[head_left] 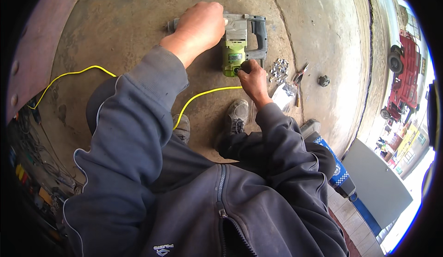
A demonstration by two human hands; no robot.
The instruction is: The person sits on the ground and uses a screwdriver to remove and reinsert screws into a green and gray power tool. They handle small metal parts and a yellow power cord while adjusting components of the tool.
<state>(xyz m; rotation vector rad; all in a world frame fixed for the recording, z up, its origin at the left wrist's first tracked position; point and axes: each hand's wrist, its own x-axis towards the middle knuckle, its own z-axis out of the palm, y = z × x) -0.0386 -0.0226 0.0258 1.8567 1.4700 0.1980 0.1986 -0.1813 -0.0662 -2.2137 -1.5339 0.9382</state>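
Observation:
A green and grey rotary hammer lies on the concrete floor in front of me, its dark looped handle on the right and its nose pointing left. My left hand is closed over its front barrel and hides most of that part. At the near end of the green motor housing, the fingers of my right hand are drawn together beside a dark round fitting. Whatever they pinch is hidden. A yellow cord runs across the floor and passes close under my right hand.
Right of the hammer lie many small metal pieces, a clear plastic bag, pliers and a dark round part. A blue-and-white checkered case stands near my right knee. Cables and tools crowd the left. A red vehicle is outside.

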